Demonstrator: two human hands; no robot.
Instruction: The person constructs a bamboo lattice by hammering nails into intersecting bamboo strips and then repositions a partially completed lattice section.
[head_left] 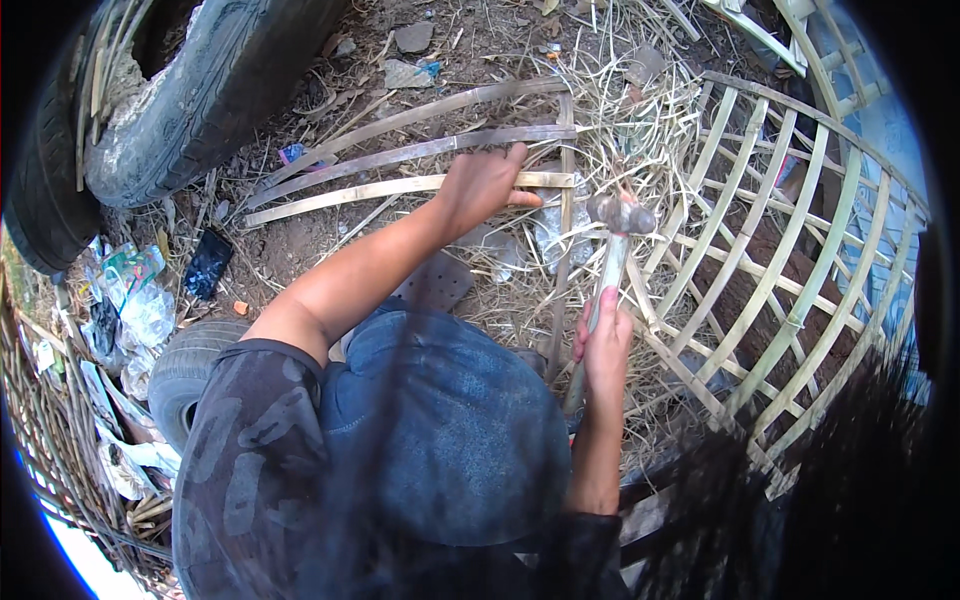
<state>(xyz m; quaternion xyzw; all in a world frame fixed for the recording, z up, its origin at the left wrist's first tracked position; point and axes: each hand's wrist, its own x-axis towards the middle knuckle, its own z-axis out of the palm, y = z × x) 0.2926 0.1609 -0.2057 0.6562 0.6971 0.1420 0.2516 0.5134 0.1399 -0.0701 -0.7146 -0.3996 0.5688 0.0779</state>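
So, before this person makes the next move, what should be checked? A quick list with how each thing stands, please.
1. Hammer gripped: ok, the right hand is closed around its handle.
2. Left hand at the nearest slat: ok, it lies over the slat near its right end; how firmly, cannot tell.
3. Three slats reaching the upright strip: ok, their right ends meet it.
4. Left fingers apart from the hammer head: ok, a gap shows between them.
5. Slats fastened to the strip: cannot tell, too small to see.
6. Ground tidy: not ok, straw is strewn around.
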